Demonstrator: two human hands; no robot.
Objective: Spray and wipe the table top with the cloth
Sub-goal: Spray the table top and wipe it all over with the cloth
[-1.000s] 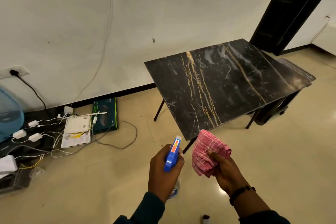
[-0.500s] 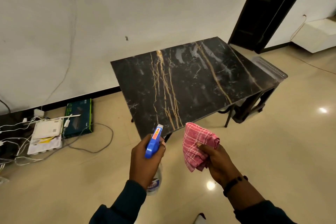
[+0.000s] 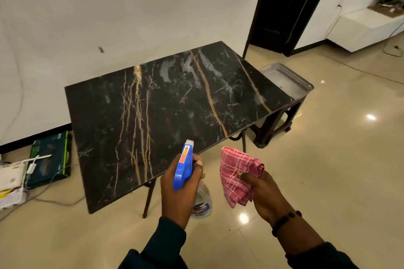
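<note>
Left hand (image 3: 178,192) fingers clamp my spray bottle (image 3: 183,165); right hand (image 3: 265,194) fingers pinch the pink cloth (image 3: 237,176). Desk (image 3: 170,111) ahead of them looks unsprayed, so next I squeeze the trigger.

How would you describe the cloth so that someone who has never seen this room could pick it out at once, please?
Start from the black marble-patterned table with gold veins, standing by the white wall. Just off its near edge, the person's right hand holds the cloth bunched up. It is the only pink checked fabric here, beside the blue-headed spray bottle in the left hand.
</note>
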